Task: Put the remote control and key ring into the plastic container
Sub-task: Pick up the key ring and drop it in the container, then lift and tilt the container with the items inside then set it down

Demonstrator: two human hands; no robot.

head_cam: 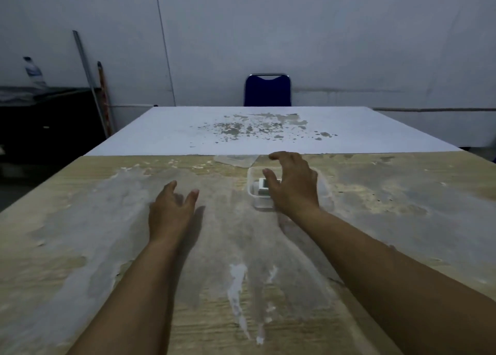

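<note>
Dim bluish light falls on a scuffed wooden worktop (107, 220) that butts against a white, stained surface further off, with a blue chair (267, 90) against the wall beyond. On the wood sits the clear plastic container (252, 191), open-topped, and inside it lies a small white boxy object that looks like the remote control (261, 185), partly hidden by fingers. A thin clear sheet just behind it is probably the lid (233, 160). No key ring can be made out; it may be under the hand or in the tub. The container looks light, thin-walled and a little flexible, likely to slide on the dusty wood, so it is best held by its rim or steadied from the side. The remote seems rigid and light, easy to pinch across its short sides. The right hand (292, 185) hovers over the container, fingers spread and curved, its grip released around nothing visible. The left hand (171, 209) rests low just left, open, palm down, empty.
</note>
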